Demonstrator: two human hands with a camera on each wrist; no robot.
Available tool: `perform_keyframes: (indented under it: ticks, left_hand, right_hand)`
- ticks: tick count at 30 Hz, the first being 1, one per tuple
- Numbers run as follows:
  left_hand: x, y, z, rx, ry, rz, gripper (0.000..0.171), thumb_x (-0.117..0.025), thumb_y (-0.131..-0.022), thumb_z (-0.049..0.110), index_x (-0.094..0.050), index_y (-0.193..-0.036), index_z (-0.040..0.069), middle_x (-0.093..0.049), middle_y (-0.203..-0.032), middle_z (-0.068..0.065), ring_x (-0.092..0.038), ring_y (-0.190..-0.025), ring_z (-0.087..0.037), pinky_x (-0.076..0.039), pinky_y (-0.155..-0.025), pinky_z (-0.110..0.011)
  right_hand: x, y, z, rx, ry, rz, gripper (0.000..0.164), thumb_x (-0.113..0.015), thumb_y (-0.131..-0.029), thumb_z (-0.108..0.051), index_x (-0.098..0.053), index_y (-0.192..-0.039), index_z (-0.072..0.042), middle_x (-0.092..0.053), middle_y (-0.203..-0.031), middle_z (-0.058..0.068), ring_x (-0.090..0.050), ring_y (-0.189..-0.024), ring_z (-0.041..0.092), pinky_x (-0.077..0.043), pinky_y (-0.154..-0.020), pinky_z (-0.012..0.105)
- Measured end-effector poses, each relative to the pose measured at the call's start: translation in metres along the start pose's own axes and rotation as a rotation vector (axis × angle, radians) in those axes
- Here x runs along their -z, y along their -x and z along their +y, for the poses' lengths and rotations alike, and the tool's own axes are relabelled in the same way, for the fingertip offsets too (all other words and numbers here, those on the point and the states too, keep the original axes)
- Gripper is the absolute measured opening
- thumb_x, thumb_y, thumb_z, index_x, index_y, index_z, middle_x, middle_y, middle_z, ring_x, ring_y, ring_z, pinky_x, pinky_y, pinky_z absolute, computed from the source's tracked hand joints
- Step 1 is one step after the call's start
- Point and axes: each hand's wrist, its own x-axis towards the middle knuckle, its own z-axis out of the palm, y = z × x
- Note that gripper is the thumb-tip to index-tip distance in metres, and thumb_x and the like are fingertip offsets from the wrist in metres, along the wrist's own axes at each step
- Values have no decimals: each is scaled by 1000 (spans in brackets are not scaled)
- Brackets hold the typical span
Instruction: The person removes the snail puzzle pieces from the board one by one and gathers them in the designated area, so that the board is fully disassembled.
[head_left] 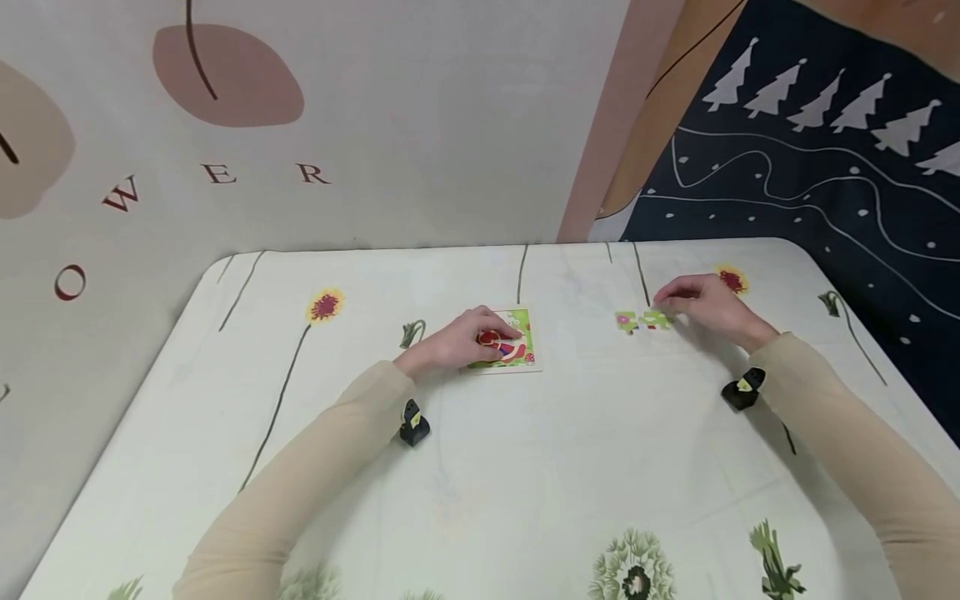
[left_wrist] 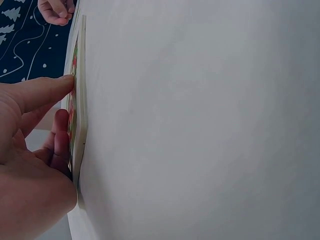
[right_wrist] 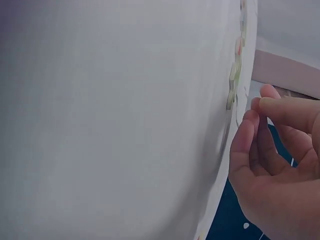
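Note:
My left hand [head_left: 467, 337] rests on a flat jigsaw puzzle [head_left: 520, 327], a square board with a green and red picture. Part of the picture is hidden beneath the hand. In the left wrist view a fingertip touches the puzzle's face, and the board's pale edge [left_wrist: 83, 100] shows. Over to the right, my right hand [head_left: 705, 304] hovers by loose green puzzle pieces [head_left: 657, 320], its thumb and fingertips close together. No piece shows between those fingers in the right wrist view. Another piece [head_left: 626, 321], green with a pink spot, lies just left of them.
A white cloth [head_left: 480, 467] printed with flowers covers the table. Behind it hangs a pale cloth with letters [head_left: 217, 173], and at the right a dark blue one with white trees [head_left: 813, 104]. Black wrist cameras [head_left: 742, 392] sit on both sleeves.

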Motion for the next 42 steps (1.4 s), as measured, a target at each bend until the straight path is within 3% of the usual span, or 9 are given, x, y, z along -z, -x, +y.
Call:
perform_keyframes:
  ticks: [10, 18, 26, 30, 33, 35, 39, 42]
  left_hand:
    - [0, 1, 1, -10, 0, 2, 37, -65, -94, 5, -66, -131, 8, -53, -132, -15, -47, -123, -27, -41, -106, -40]
    - [0, 0, 1, -9, -8, 1, 37, -65, -94, 6, -65, -131, 8, -53, -133, -15, -47, -123, -27, -41, -107, -41]
    - [0, 1, 1, 3, -8, -4, 37, -65, -95, 7, -65, -132, 10, -52, -133, -14, -47, -124, -27, -41, -107, -41]
    - [0, 1, 0, 14, -7, -4, 38, -65, -95, 8, -65, -132, 10, -52, -134, -13, -46, -125, -27, -40, -108, -42]
    - [0, 0, 0, 23, -4, -5, 38, -65, -95, 8, -65, -133, 11, -51, -135, -13, -45, -126, -27, -40, -109, -43]
    - [0, 1, 0, 24, -4, -5, 38, -65, -95, 9, -65, -133, 11, -51, -135, -13, -45, -127, -28, -39, -110, -43]
    - [0, 1, 0, 25, -3, -11, 38, -65, -95, 9, -64, -133, 11, -51, -136, -13, -44, -128, -28, -39, -111, -44]
    - [1, 0, 0, 17, -9, -18, 38, -64, -95, 9, -64, -134, 11, -50, -136, -13, -44, -127, -28, -39, -111, -43]
  right_hand:
    - [-6, 1, -8, 83, -25, 26, 27, -57, -100, -14, -67, -119, 2, -65, -124, 22, -54, -91, 0, -41, -82, 18]
    - [-18, -7, -31, 98, -59, -17, 26, -55, -101, -14, -67, -120, 0, -63, -126, 19, -54, -99, 12, -42, -86, 22]
    - [-36, -15, -55, 161, -100, -45, 25, -55, -101, -14, -68, -117, 0, -64, -125, 18, -54, -101, 12, -41, -92, 24]
    - [-46, -20, -63, 168, -139, -77, 24, -55, -101, -13, -68, -117, -1, -64, -121, 19, -53, -87, 14, -45, -70, 23]
    - [-53, -23, -69, 167, -158, -88, 23, -55, -100, -12, -68, -116, -2, -65, -118, 18, -51, -78, 15, -41, -56, 22]
    - [-57, -25, -73, 180, -157, -84, 22, -56, -100, -12, -69, -115, -2, -66, -118, 17, -53, -80, 15, -42, -60, 21]
    - [-65, -28, -80, 228, -168, -68, 23, -56, -99, -11, -70, -114, -1, -67, -119, 18, -57, -96, 15, -44, -83, 20]
    - [-70, -30, -84, 252, -194, -81, 23, -56, -99, -10, -69, -115, 1, -67, -119, 19, -58, -98, 15, -44, -86, 21]
